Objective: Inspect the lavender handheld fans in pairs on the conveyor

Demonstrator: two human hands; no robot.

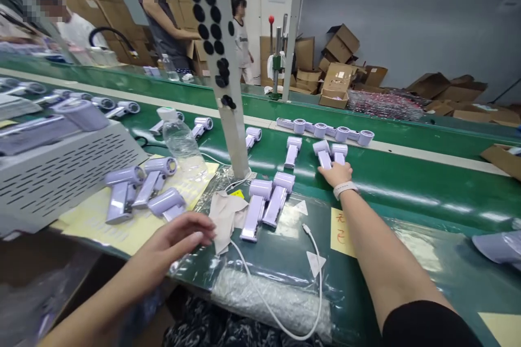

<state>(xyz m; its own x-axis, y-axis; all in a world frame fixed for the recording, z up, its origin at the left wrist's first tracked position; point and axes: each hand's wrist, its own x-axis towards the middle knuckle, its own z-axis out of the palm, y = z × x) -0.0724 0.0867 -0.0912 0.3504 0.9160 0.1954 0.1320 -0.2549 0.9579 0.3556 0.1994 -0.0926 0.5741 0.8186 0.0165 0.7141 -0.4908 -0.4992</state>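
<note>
My right hand [337, 174] reaches onto the green conveyor belt with its fingers round the handles of two lavender handheld fans, a left one [323, 154] and a right one [339, 152]. The fingertips are partly hidden by the hand. My left hand [188, 231] is empty, its fingers loosely bent and apart, beside a pale cloth [228, 216]. Two more fans, one [253, 211] left of the other [279, 200], lie side by side on the bench between my hands. In front of them a white charging cable [319, 282] curls with its plug free.
A lavender fan [292, 153] and several others ride the belt [407, 184]. Left stand a clear bottle [181, 141], a slotted grey metal box [81, 168] and fans on yellow paper. A white post [232, 119] rises ahead. Beyond the belt are people and cardboard boxes [337, 78].
</note>
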